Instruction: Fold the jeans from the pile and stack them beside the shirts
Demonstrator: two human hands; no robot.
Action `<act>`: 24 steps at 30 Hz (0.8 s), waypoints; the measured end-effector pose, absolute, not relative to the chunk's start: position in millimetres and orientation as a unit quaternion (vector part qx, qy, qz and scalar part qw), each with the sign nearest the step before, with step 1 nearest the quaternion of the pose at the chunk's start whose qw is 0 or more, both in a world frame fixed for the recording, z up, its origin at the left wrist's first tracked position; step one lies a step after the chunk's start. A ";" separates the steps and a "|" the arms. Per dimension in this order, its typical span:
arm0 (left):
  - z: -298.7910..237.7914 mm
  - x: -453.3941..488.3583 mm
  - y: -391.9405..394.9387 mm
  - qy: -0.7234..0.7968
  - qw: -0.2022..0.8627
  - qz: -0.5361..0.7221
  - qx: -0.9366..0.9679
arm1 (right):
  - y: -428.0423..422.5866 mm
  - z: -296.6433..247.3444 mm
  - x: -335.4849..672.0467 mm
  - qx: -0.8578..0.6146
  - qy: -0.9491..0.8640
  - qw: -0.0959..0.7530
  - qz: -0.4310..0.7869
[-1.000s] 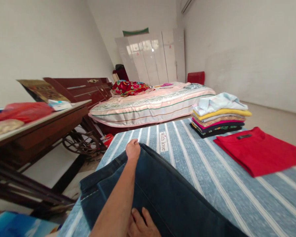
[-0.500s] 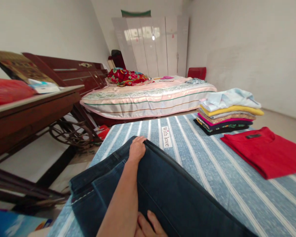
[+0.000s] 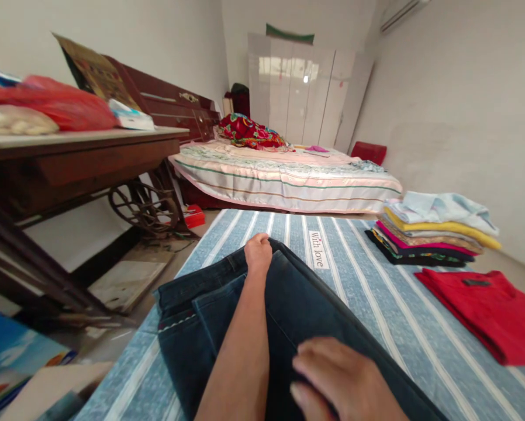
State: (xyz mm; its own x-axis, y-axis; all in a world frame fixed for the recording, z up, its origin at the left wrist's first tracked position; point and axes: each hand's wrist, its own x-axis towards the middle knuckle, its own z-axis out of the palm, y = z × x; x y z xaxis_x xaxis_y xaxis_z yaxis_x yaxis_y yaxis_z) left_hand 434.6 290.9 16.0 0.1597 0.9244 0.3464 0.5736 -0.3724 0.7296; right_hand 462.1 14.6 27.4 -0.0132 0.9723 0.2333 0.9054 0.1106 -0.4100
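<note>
Folded dark blue jeans (image 3: 306,298) lie on a blue-and-white striped cloth (image 3: 359,280). My left hand (image 3: 258,252) is closed on the far corner of their waistband edge, its forearm reaching across the pocket area. Over the lower part of the jeans hovers my right hand (image 3: 341,374), slightly blurred, with thumb and fingers apart and loosely curled. Nothing shows in it; whether it touches the denim is unclear. Right of the jeans lies a folded red shirt (image 3: 486,310).
Behind the red shirt rises a stack of folded clothes (image 3: 433,234). A bed (image 3: 289,181) with a red floral bundle (image 3: 254,133) stands beyond. At left is a wooden sewing-machine table (image 3: 91,152) with an iron wheel (image 3: 140,206) underneath. White wardrobes (image 3: 301,99) line the back.
My right hand has come up and to the right over the jeans, away from my left forearm. My left hand keeps its hold at the waistband. The view has shifted, turning left.
</note>
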 end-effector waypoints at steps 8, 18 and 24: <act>6.1 437.4 301.5 0.516 0.278 0.447 0.676 | 182.4 65.1 532.1 -0.817 -0.556 0.142 0.061; 0.0 438.1 303.0 0.522 0.290 0.460 0.658 | 258.1 34.1 545.3 -0.843 -0.488 0.128 0.187; 3.8 438.2 300.4 0.529 0.283 0.447 0.663 | 254.8 37.8 544.6 -0.818 -0.478 0.172 0.270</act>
State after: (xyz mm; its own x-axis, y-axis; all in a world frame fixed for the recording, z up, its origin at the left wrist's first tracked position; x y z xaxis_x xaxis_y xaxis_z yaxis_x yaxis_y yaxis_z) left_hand 438.2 300.4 3.8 0.0400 0.9554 0.2928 0.4489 -0.2789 0.8489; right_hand 544.6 254.8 37.8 0.3974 0.8746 -0.2776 0.6883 -0.4842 -0.5402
